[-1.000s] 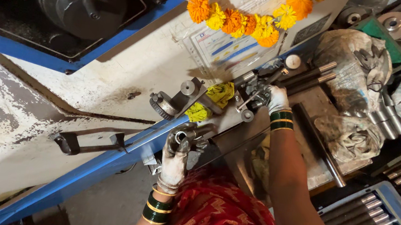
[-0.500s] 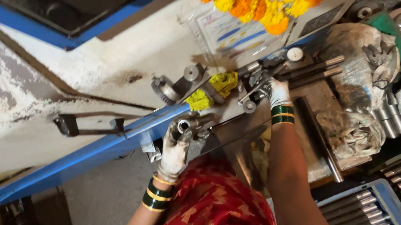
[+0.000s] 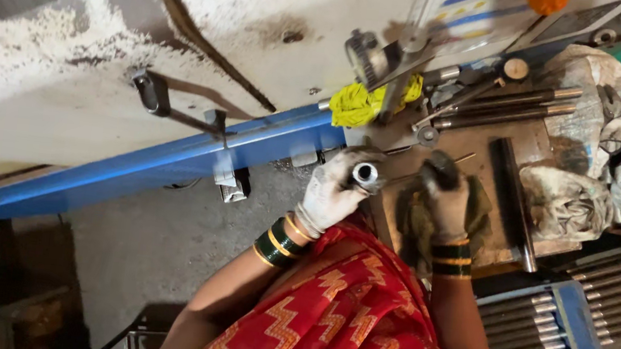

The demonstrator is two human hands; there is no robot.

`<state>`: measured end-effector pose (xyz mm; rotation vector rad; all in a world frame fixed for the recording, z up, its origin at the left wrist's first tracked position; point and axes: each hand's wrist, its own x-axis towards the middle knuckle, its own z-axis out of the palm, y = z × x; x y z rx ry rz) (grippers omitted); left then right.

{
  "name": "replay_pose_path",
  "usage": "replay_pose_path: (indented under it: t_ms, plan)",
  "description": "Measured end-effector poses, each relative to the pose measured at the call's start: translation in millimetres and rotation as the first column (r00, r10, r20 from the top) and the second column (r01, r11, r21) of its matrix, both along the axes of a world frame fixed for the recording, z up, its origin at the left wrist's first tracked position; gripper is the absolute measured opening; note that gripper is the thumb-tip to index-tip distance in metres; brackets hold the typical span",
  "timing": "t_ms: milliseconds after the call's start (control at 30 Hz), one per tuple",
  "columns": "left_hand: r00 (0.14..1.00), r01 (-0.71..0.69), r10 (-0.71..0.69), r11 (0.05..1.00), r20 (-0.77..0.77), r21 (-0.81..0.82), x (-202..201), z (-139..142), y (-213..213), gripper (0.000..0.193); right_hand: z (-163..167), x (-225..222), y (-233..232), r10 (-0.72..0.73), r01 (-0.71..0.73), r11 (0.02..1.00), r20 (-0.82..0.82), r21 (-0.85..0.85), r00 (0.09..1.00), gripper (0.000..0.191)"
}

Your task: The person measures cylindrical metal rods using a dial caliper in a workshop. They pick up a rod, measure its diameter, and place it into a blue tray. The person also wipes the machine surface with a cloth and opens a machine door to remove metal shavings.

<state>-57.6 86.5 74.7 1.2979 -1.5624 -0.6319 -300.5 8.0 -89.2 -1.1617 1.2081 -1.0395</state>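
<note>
My left hand [image 3: 330, 191], in a dirty white glove, is closed around a short hollow metal cylinder [image 3: 365, 174], whose open end faces the camera. It is held over the front edge of a worn metal bench [image 3: 484, 151]. My right hand [image 3: 444, 199], also gloved, grips a grimy olive rag [image 3: 412, 223] that hangs down over the bench edge, a little to the right of the cylinder. The two hands are close but apart. Green and gold bangles sit on both wrists.
A blue machine rail [image 3: 172, 157] runs left from the bench, with a dark lever [image 3: 152, 94] above it. A yellow cloth [image 3: 361, 102], several steel rods [image 3: 513, 102], a long dark bar [image 3: 516, 206] and cloth bundles [image 3: 569, 200] crowd the bench. A blue crate of rods [image 3: 542, 333] stands below right.
My right hand left the machine parts at the back of the bench and came down onto the rag. The left hand keeps the cylinder. The camera view shifted down and closer.
</note>
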Motion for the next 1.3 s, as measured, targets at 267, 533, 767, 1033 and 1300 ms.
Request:
replay_pose_path:
  t_ms: [267, 533, 767, 1033, 1300]
  plan:
    - [0.960, 0.253, -0.231, 0.958, 0.161, -0.132, 19.4, 83.8, 56.9, 0.031, 129.8, 61.8, 71.0, 0.166, -0.471, 0.696, -0.517, -0.541, 0.840, 0.058]
    - [0.836, 0.542, -0.478, 0.794, 0.267, -0.274, 88.8, 202.5, 131.6, 0.037, 229.0, 133.1, 112.1, -0.085, -0.254, 0.707, -0.436, -0.660, 0.896, 0.062]
    - [0.777, 0.617, -0.416, 0.654, 0.473, -0.438, 143.1, 232.5, 192.1, 0.037, 251.6, 190.7, 124.3, -0.105, -0.234, 0.488, -0.322, -0.841, 0.941, 0.057]
    - [0.770, 0.625, -0.389, 0.621, 0.506, -0.473, 181.7, 236.2, 258.8, 0.040, 270.9, 240.1, 170.8, -0.180, -0.311, 0.238, -0.356, -0.920, 0.917, 0.049]
    - [0.748, 0.661, -0.478, 0.603, 0.461, -0.447, 204.9, 232.7, 296.1, 0.043, 266.8, 260.6, 238.4, 0.079, -0.191, 0.578, -0.178, -0.793, 0.981, 0.047]
